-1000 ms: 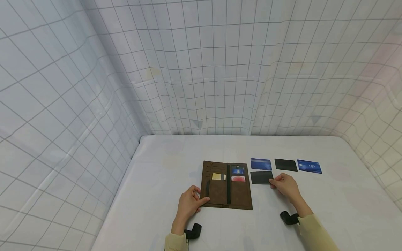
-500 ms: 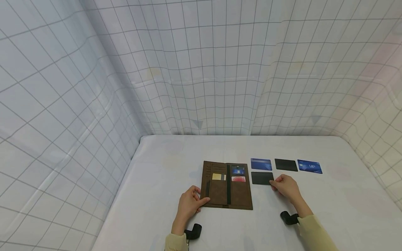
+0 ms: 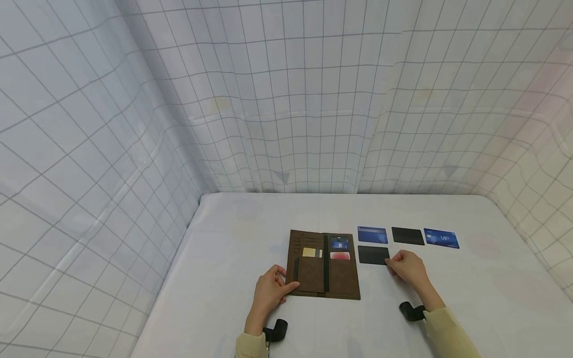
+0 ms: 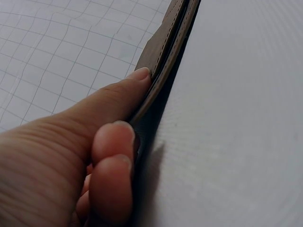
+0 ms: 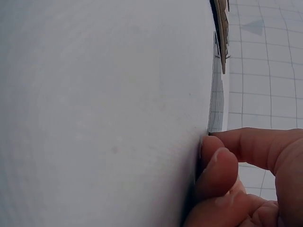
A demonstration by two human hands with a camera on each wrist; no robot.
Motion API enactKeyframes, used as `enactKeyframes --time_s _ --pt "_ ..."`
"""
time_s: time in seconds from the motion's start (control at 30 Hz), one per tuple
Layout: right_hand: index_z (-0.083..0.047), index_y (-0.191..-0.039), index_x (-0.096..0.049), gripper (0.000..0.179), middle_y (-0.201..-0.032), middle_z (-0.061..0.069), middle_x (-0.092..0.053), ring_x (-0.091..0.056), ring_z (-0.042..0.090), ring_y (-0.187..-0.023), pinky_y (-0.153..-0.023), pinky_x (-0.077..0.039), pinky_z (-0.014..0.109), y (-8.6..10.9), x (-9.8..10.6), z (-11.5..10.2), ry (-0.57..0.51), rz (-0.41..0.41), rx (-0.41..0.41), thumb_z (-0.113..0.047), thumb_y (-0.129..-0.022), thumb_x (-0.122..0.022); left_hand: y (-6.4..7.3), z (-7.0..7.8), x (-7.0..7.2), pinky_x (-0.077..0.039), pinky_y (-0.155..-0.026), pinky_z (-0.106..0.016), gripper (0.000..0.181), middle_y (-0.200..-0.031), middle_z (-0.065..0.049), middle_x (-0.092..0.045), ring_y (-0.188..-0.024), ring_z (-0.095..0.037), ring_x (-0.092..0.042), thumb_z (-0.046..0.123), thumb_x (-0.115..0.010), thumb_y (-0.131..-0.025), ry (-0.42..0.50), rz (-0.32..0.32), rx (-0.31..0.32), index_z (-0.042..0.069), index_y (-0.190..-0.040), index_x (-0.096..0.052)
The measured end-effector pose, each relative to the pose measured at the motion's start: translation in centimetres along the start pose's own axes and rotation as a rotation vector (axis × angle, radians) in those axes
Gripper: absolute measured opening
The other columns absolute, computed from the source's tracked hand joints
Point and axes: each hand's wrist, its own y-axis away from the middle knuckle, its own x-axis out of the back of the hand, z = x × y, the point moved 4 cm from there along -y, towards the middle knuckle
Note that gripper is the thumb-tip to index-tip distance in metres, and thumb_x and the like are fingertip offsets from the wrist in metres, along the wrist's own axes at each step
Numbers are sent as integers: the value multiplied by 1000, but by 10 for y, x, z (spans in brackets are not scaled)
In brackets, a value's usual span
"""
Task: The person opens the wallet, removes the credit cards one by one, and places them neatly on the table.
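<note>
A brown wallet [image 3: 343, 283] lies spread open on the table, with a yellow card [image 3: 309, 252], a red-and-white card [image 3: 339, 255] and a blue card [image 3: 339, 244] in its slots. My left hand [image 3: 268, 292] grips its lower left corner; in the left wrist view the thumb [image 4: 140, 74] lies on top and the other fingers curl at the edge. Just right of the wallet is a black card [image 3: 373, 254]. My right hand [image 3: 408, 268] pinches that card's lower right corner, and the right wrist view shows thumb and fingertips meeting at its edge.
Beyond the pinched card, a blue card [image 3: 372, 234], another black card [image 3: 408, 236] and a blue VIP card [image 3: 441, 238] lie in a row. Grid-patterned white curtains [image 3: 286, 124] surround the white table [image 3: 215, 258] at the back and sides.
The black card and my right hand have shifted very slightly toward me. My left hand and the wallet look unmoved.
</note>
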Motion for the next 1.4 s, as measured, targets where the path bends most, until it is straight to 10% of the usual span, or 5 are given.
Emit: enactKeyframes --time_s 0.6,1.13,1.4 --pt "-4 -76 -56 28 -58 2 -53 -47 16 -51 -51 -37 30 -2 -7 -4 -24 -3 15 -27 -89 -64 1 -4 -1 -39 -40 -24 40 -57 5 -51 -34 -8 -49 32 -80 -76 5 -3 20 6 -94 -54" --pt "-9 -87 -62 22 -71 0 -59 -54 16 -54 -52 -48 31 -20 -81 -102 -139 -306 388 -30 -90 -67 0 -6 -1 -39 -39 -24 40 -57 4 -51 -34 -8 -49 32 -80 -76 26 1 9 6 -93 -54" --pt "-12 -89 -62 21 -68 -3 -54 -52 11 -50 -50 -43 29 -18 -106 -127 -20 -275 419 -30 -85 -72 0 -5 -2 -39 -39 -25 41 -57 3 -51 -35 -8 -50 32 -80 -76 30 -8 16 6 -94 -54"
